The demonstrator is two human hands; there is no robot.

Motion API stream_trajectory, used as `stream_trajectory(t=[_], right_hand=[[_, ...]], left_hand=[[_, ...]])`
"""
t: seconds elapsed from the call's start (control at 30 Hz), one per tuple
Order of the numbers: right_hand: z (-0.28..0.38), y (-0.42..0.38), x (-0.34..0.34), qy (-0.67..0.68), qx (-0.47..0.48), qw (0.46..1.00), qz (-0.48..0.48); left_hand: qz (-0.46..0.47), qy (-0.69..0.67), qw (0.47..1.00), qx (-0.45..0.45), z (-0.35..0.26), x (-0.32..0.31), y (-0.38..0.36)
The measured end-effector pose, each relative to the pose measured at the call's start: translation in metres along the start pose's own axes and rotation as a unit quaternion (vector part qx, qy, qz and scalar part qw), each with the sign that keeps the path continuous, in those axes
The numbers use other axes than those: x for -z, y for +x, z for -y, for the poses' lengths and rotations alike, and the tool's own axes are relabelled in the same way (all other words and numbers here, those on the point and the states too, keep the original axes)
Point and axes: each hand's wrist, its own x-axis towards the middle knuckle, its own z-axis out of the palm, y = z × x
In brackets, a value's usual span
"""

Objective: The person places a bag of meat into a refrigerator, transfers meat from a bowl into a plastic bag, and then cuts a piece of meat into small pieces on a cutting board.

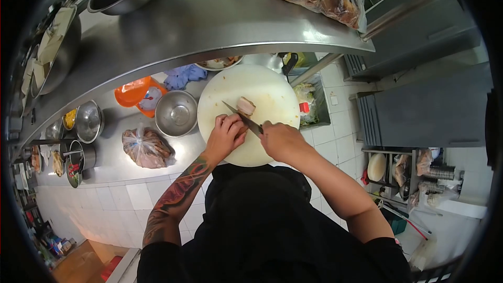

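A round white cutting board [276, 93] lies in front of me, with a few brown crumbs on it. My right hand [281, 140] is wrapped round the handle of a kitchen knife [251, 124], whose blade points to the far left across the board. With curled fingers, my left hand [226, 133] presses a piece of meat [244, 130] against the board, close beside the blade. The fingers and knife hide most of this piece. Just beyond the blade sits a cut chunk of pale meat [246, 106] with a browned edge.
Left of the board stand a steel bowl [176, 113], a tied plastic bag of meat [145, 148], an orange container [133, 92] and a blue cloth [184, 75]. A steel shelf [209, 18] overhangs the far side. Another black-handled knife [290, 64] rests behind the board.
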Motion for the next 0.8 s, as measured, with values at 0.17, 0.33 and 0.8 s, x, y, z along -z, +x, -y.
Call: stream_trajectory(t=[0.17, 0.33, 0.8], right_hand=[[-0.007, -0.034, 0.014, 0.01, -0.042, 0.998, 0.052], [-0.023, 0.009, -0.065, 0.044, -0.058, 0.997, -0.007], [-0.005, -0.069, 0.029, -0.026, 0.039, 0.999, -0.006]], left_hand=[[0.017, -0.002, 1.0, 0.001, -0.001, 0.005, 0.001], [0.022, -0.036, 0.999, 0.001, -0.006, 0.013, 0.008], [0.012, -0.049, 0.999, -0.014, -0.001, 0.018, -0.006]])
